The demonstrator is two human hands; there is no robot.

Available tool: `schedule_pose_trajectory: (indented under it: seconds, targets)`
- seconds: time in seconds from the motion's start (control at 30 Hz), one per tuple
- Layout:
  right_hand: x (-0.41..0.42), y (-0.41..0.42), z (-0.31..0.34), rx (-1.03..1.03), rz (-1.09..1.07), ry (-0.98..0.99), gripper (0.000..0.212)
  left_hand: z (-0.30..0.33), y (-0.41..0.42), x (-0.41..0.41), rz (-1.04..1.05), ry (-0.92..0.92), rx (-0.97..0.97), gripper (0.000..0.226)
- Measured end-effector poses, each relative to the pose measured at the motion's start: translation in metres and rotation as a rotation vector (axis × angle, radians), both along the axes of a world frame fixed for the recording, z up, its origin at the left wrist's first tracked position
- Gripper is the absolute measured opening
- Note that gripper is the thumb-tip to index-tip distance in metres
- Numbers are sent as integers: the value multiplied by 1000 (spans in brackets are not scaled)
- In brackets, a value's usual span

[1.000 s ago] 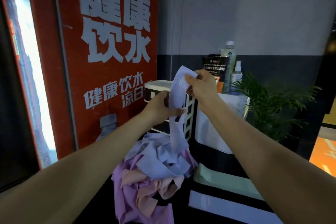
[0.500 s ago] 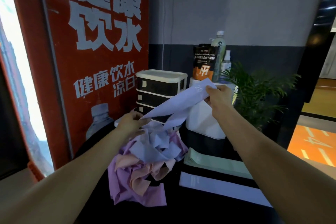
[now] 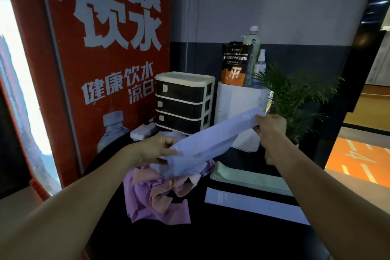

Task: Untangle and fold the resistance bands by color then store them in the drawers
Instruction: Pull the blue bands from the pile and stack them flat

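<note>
Since prior frame: my hands lower, lavender band (image 3: 207,143) pulled flatter. Lower end hidden among tangled pile (image 3: 156,192). Long axis runs low-left to up-right, over pile. My left hand (image 3: 154,150) and right hand (image 3: 271,125) each pinch an end.

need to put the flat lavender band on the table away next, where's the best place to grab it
Take the flat lavender band by its near-left short end, which is bare and lies clear of the tangled pile. Come from above and pinch across the width there: it lies flat on the black table, and its far-right end runs under the right forearm. Judgement only.
</note>
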State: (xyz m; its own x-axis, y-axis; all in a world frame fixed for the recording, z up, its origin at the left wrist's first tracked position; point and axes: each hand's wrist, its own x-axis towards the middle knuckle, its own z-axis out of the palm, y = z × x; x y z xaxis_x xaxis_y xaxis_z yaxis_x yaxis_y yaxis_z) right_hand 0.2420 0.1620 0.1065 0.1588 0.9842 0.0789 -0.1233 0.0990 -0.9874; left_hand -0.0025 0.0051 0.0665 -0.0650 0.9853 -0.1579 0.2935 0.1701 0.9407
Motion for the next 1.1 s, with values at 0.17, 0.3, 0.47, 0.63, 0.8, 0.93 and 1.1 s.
schedule_pose_trajectory:
  seconds: [0.17, 0.3, 0.47, 0.63, 0.8, 0.93, 1.1]
  targets:
    - [4, -5, -1, 19, 5, 4, 19, -13, 9, 3, 206, 505, 80, 18]
    - [10, -8, -8, -3, -6, -2, 8, -15, 13, 5, 393, -58, 125, 9]
    - [16, -6, -19, -32, -8, 21, 7, -7, 8, 14, 264, -311, 176, 16]
    - [30, -3, -22, -68, -42, -58, 15, -9, -5, 13, 10, -233, 24, 23]
    - [40, -12, -29, -45, -44, -93, 25, -13, 3, 17, 108, -26, 75, 16]
    - [55, -25, -33, -70, -45, -47, 22, -20, 11, 20, 147, 198, 106, 6]
    - [88, -35, -50, -166, -37, -25, 8, -27, 19, 40, 196, 384, 116, 20]
